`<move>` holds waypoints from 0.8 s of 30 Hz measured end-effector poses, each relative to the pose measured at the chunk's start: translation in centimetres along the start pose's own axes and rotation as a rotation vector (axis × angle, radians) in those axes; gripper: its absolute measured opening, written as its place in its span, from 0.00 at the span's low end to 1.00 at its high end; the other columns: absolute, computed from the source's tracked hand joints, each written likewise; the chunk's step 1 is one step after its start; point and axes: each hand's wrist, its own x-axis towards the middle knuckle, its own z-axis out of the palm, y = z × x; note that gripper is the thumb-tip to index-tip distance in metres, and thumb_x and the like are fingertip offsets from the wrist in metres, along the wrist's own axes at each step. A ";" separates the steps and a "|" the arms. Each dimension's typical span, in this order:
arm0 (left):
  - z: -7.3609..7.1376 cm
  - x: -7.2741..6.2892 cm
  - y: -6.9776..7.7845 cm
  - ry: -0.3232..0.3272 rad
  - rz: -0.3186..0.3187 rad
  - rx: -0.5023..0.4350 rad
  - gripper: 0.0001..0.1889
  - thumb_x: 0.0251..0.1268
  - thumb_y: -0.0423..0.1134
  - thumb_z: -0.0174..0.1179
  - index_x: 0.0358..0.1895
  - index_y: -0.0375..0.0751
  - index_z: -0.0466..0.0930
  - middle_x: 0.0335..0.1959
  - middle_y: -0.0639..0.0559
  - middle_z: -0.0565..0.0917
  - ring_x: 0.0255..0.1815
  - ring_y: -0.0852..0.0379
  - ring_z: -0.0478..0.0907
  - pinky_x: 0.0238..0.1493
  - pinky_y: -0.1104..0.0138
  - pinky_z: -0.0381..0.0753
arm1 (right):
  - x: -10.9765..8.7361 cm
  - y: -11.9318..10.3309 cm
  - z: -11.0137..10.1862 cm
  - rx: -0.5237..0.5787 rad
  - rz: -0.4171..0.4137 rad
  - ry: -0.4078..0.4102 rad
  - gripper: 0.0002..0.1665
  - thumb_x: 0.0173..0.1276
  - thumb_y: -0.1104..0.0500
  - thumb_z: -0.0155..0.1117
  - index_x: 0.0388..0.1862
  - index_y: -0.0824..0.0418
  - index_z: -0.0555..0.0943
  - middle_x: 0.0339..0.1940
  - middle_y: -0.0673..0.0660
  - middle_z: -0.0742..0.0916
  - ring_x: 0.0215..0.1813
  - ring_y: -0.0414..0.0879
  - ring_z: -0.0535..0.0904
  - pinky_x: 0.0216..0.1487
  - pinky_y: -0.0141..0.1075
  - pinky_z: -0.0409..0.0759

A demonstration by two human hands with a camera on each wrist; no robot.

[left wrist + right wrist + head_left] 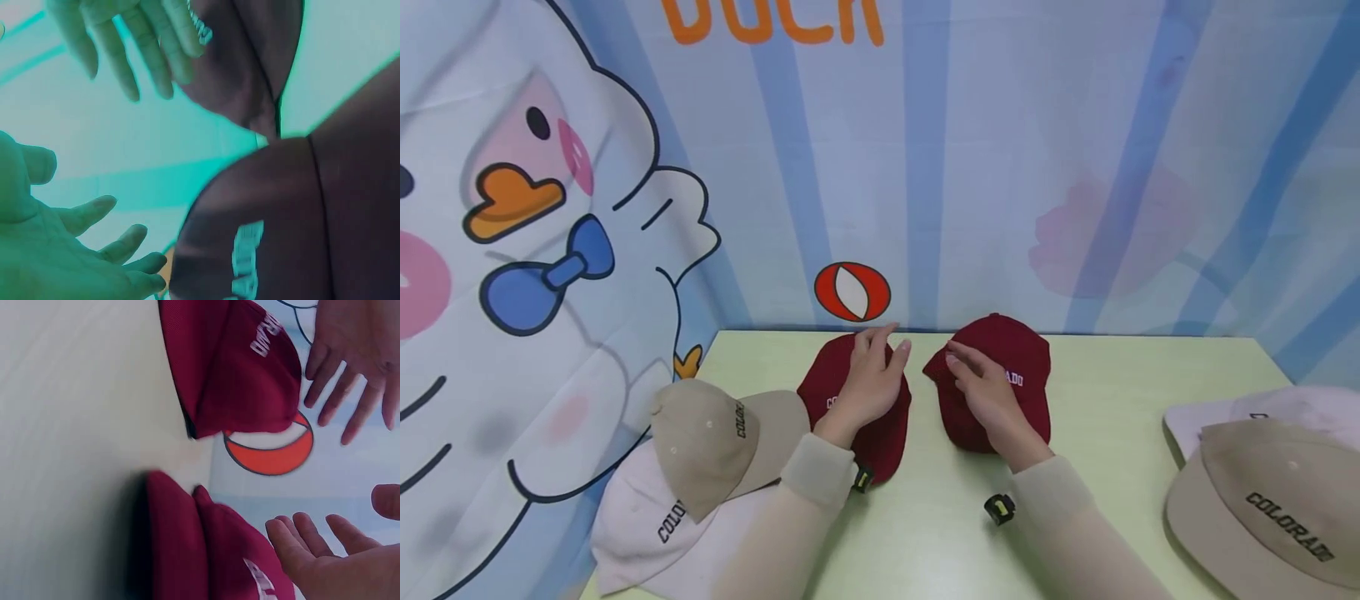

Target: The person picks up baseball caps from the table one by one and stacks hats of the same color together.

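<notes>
Two maroon caps with white lettering sit side by side at the back of the table. Over the left maroon cap (887, 446) is my left hand (868, 379), its fingers extended and the palm turned inward. My right hand (988, 396) overlaps the right maroon cap (1015, 342) in the head view, fingers also extended. In the right wrist view, the right hand (344, 562) and left hand (362, 350) face each other with a gap between them and hold nothing. The left wrist view shows the same spread fingers (128, 244) beside a cap (275, 206).
At the left, a beige cap (703, 433) lies on white caps (632, 517). Another beige cap (1285, 500) rests against a white cap (1315, 408) at the right. A printed cloth backdrop (985, 167) stands along the back edge of the pale table (1120, 433).
</notes>
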 end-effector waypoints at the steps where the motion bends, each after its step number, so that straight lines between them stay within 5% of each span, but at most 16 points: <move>1: 0.4 -0.1 0.2 -0.015 0.005 0.003 0.32 0.84 0.56 0.44 0.81 0.46 0.57 0.78 0.42 0.56 0.80 0.44 0.56 0.77 0.44 0.64 | -0.1 -0.1 -0.4 0.003 -0.006 0.001 0.29 0.84 0.50 0.51 0.81 0.52 0.67 0.79 0.57 0.73 0.79 0.54 0.69 0.78 0.48 0.68; 11: 4.2 -0.3 2.0 -0.114 0.018 -0.105 0.35 0.84 0.57 0.43 0.85 0.51 0.48 0.82 0.42 0.51 0.81 0.41 0.55 0.77 0.41 0.62 | -0.7 -0.8 -3.7 -0.004 -0.044 0.079 0.31 0.84 0.52 0.51 0.82 0.54 0.65 0.80 0.60 0.72 0.80 0.54 0.68 0.77 0.48 0.70; 24: 7.8 1.8 1.3 -0.070 -0.090 -0.117 0.43 0.80 0.63 0.47 0.86 0.52 0.39 0.84 0.41 0.47 0.83 0.35 0.49 0.79 0.41 0.59 | -0.6 -1.5 -7.6 -0.089 -0.077 0.198 0.37 0.81 0.44 0.56 0.83 0.53 0.62 0.77 0.62 0.73 0.73 0.58 0.73 0.76 0.50 0.71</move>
